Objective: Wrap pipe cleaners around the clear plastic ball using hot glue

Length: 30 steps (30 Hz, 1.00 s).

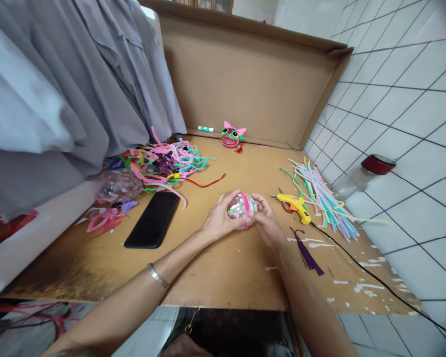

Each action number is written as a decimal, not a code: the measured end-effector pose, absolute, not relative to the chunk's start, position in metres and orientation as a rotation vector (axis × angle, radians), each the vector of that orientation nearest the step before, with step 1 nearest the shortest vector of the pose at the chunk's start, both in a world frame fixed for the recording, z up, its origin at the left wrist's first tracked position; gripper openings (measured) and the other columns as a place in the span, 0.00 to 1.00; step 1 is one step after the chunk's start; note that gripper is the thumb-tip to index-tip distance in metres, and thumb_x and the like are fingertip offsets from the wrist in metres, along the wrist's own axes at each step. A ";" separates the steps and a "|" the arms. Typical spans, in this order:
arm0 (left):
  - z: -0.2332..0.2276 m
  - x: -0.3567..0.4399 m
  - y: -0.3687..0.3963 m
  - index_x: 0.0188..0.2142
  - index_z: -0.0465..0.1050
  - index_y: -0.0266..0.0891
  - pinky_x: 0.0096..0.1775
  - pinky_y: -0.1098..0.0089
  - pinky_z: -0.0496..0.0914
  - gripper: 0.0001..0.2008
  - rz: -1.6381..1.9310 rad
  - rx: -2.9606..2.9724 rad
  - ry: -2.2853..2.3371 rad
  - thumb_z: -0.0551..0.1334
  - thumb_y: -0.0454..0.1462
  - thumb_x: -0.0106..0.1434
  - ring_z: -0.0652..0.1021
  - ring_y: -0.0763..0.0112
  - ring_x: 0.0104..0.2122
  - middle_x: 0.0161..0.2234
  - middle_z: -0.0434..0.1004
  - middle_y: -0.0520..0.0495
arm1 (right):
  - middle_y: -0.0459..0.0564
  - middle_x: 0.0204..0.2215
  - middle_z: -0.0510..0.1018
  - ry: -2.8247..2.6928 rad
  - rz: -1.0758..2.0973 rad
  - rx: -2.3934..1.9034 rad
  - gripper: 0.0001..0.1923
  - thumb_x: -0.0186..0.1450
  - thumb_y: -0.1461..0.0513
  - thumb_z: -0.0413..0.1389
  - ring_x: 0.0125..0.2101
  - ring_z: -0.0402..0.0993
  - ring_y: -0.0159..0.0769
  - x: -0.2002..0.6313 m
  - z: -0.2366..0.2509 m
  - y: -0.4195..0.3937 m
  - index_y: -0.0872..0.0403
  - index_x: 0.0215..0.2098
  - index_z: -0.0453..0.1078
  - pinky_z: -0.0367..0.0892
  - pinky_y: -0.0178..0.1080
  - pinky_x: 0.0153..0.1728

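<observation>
Both of my hands are closed around one small clear ball wrapped in pink and green pipe cleaner (241,207): my left hand (220,220) cups it from the left with the fingers curled over its near side, and my right hand (266,223) presses against it from the right, fingertips on the pink wrapping. The ball sits between the palms just above the cardboard work surface (215,267), roughly at its middle; I cannot tell whether it touches the board. A silver bangle (157,275) rides on my left forearm. Just to the right of my right hand lies a yellow glue gun (295,204), its black cord (375,277) trailing off toward the lower right over dried white glue spots. Beside the gun, further right, is a fanned bundle of pastel pipe cleaners (321,198), and a purple tassel (307,254) lies near my right wrist. To the left of my left hand a black phone (153,219) lies flat, screen dark. Beyond it is a tangled heap of coloured pipe cleaners (163,163), with a single red pipe cleaner (208,183) stretching toward the middle. At the back, against the cardboard wall, stand a pink-eared toy face (232,135) and a white and green glue stick (205,129). A jar with a red lid (367,171) lies on the tiled floor to the right.
</observation>
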<state>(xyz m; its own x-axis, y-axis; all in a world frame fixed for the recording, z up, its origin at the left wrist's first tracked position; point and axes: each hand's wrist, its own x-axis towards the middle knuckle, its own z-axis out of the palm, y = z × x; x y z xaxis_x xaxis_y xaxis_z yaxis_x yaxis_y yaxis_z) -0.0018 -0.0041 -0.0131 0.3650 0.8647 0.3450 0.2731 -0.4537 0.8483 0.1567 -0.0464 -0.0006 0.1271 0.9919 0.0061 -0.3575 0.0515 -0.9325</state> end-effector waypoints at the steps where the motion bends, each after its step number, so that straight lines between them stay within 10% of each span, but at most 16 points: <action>1: -0.013 -0.002 -0.004 0.62 0.63 0.41 0.57 0.55 0.68 0.42 1.069 1.922 0.987 0.73 0.48 0.49 0.73 0.52 0.55 0.56 0.68 0.39 | 0.47 0.41 0.76 -0.863 1.244 -0.972 0.28 0.45 0.63 0.65 0.43 0.73 0.40 0.156 -0.001 -0.046 0.48 0.45 0.67 0.70 0.40 0.44; 21: -0.011 -0.003 -0.006 0.64 0.61 0.42 0.59 0.51 0.66 0.45 1.024 1.892 0.975 0.73 0.49 0.49 0.71 0.49 0.58 0.59 0.65 0.38 | 0.47 0.44 0.74 -0.836 1.242 -0.966 0.31 0.46 0.62 0.67 0.47 0.71 0.40 0.156 -0.004 -0.045 0.48 0.47 0.66 0.67 0.41 0.50; 30: -0.016 -0.012 -0.006 0.71 0.30 0.45 0.65 0.45 0.56 0.57 1.128 1.788 0.570 0.68 0.51 0.56 0.59 0.48 0.67 0.68 0.51 0.33 | 0.55 0.60 0.63 -1.204 1.019 -0.859 0.45 0.47 0.53 0.70 0.62 0.61 0.49 0.160 -0.008 -0.048 0.46 0.59 0.57 0.59 0.50 0.62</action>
<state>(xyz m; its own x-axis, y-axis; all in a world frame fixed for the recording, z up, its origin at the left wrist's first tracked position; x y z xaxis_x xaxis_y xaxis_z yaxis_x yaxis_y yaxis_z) -0.0122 -0.0055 -0.0159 0.4736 0.7558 0.4522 -0.0837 -0.4725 0.8774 0.1598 -0.0479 -0.0078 0.0565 0.9452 0.3215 -0.1610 0.3264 -0.9314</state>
